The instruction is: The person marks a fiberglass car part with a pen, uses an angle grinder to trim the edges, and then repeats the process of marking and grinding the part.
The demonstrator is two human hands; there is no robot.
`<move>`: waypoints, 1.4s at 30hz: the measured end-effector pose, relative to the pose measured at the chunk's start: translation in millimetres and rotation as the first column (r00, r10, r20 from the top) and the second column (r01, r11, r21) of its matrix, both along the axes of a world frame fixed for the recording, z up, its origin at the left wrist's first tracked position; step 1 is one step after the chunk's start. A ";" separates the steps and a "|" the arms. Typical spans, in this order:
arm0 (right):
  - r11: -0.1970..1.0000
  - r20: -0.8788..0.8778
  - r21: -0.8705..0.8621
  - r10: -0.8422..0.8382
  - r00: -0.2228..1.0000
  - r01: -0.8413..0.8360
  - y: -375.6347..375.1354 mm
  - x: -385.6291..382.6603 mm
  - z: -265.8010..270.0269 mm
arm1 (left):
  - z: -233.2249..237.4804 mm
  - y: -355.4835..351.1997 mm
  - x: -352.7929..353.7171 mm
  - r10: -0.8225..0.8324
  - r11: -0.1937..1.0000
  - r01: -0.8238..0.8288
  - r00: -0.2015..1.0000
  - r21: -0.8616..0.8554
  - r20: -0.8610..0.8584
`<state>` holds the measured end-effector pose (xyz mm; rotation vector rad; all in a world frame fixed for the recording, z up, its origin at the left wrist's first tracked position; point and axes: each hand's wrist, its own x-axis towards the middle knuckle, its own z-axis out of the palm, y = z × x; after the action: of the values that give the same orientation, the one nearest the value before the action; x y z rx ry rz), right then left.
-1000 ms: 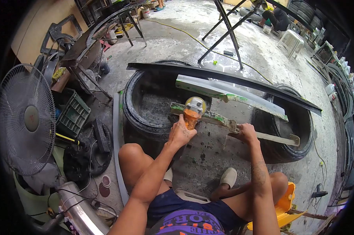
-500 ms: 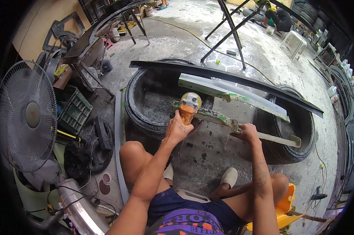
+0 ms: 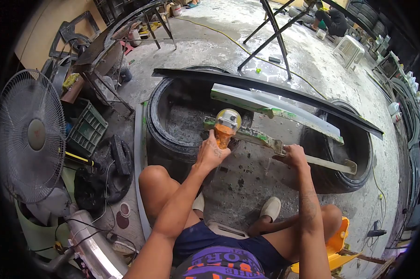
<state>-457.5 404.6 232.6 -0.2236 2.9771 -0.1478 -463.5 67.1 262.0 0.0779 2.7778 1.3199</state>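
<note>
My left hand [image 3: 212, 152] is wrapped round an orange angle grinder [image 3: 226, 131], its silver head and disc over the left end of a long narrow car-trim strip [image 3: 256, 136] with green patches. My right hand [image 3: 292, 156] grips that strip near its middle, beside a raised bracket. The strip's pale right end [image 3: 333, 165] reaches over the right tyre [image 3: 345, 186]. Beyond it lies a grey panel [image 3: 284, 111] with green edges, and a long black strip [image 3: 266, 93] spans both tyres. The left tyre [image 3: 156, 139] is under the grinder's side.
A standing fan [image 3: 36, 135], a green crate [image 3: 86, 128] and a silver muffler-like cylinder [image 3: 96, 246] are on my left. A black metal stand [image 3: 277, 37] rises ahead. A white stool [image 3: 348, 51] and a crouching person [image 3: 333, 21] are at the back right. A yellow cable [image 3: 219, 32] crosses the floor.
The grinder has shifted very slightly to the right along the strip's left end. Both hands keep their holds, and the view has tilted a little.
</note>
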 end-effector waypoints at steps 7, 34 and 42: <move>1.000 0.008 -0.012 -0.018 1.000 0.018 -5.0 0.7 6.5 | 7.0 11.4 4.8 -0.010 1.000 0.010 0.997 0.003 0.072; 0.999 -0.021 -0.042 -0.023 1.000 0.022 -1.5 0.0 -0.5 | 10.2 10.2 5.6 0.004 1.000 -0.002 0.997 -0.025 0.079; 1.000 -0.035 -0.015 0.009 0.999 -0.009 4.0 -1.8 -7.0 | -1.7 -12.5 -2.1 0.078 0.996 -0.077 0.996 -0.037 0.039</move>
<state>-459.4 408.6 225.7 -0.2441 3.0106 -0.1666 -465.6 54.6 260.3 -0.0583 2.7949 1.2735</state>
